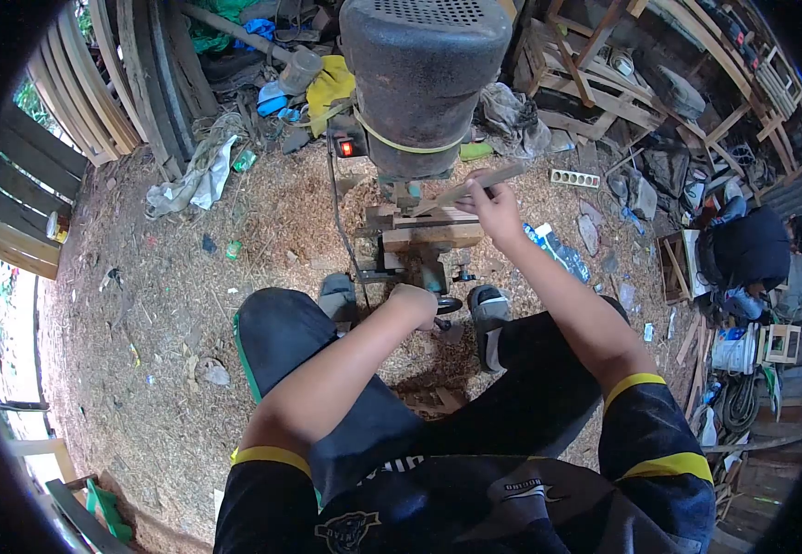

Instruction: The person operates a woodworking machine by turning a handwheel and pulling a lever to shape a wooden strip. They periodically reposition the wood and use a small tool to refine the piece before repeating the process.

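In front of me stands a machine with a big dark motor housing (424, 92), a yellow band around its lower part. Below the housing, a wooden block (433, 236) lies across the machine's bed. My right hand (495, 205) is closed on a thin wooden strip (504, 175), which slants over the block near the tool end. My left hand (413, 307) is closed at a black handwheel (449, 305) low on the machine, between my feet. Its fingers are partly hidden, but they seem wrapped on the wheel's handle.
Wood shavings cover the ground. A power strip (574, 178) and a plastic bottle (562, 254) lie to the right. A red-lit switch (346, 148) sits beside the housing. Another person (747, 249) crouches at the far right, near wooden frames (604, 92). Planks (78, 83) lean at the left.
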Tool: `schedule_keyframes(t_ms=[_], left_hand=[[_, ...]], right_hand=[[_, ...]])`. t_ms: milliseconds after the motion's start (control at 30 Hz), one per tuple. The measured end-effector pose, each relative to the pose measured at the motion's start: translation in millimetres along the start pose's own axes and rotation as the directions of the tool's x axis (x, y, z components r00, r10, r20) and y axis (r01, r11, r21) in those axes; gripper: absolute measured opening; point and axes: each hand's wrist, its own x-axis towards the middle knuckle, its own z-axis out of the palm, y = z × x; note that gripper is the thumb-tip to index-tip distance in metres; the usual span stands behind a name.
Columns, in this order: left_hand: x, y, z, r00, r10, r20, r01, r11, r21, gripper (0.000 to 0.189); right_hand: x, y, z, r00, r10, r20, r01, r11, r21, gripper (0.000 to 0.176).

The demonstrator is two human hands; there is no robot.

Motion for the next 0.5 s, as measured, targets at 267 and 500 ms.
schedule_keyframes(t_ms=[267,500], left_hand=[[5,-1,3,1.000,-0.021,0.000,0.021,1.000,-0.019,0.040],[-6,0,0,0.997,0.009,-0.071,-0.011,1.000,-0.028,0.029]], right_hand=[[-6,0,3,0.989,-0.150,0.013,0.150,0.989,-0.010,0.018],[-14,-7,11,0.972,-0.211,0.102,0.227,0.956,-0.183,0.019]])
